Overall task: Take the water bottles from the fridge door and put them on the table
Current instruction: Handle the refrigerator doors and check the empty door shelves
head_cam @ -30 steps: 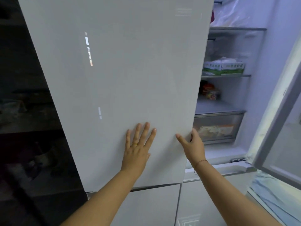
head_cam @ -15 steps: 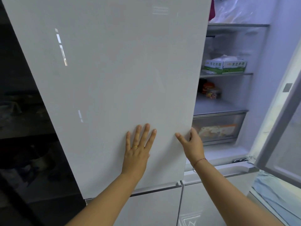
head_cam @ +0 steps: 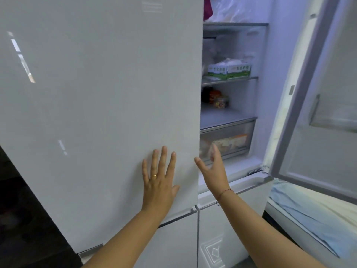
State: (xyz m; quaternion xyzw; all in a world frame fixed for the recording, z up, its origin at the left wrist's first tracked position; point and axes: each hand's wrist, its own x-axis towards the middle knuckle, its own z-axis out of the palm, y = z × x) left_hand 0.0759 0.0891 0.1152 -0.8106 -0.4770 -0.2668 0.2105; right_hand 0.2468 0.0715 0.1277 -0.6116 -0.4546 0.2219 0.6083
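The left hand (head_cam: 158, 188) is pressing flat, fingers spread, on the left fridge door (head_cam: 96, 113). The right hand (head_cam: 212, 171) is hanging open at the door's edge, gripping nothing; the water bottles are hidden.

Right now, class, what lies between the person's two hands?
Head view: only the bare panel of the left fridge door and its right edge. The left hand lies flat on it; the right hand is open beside that edge.
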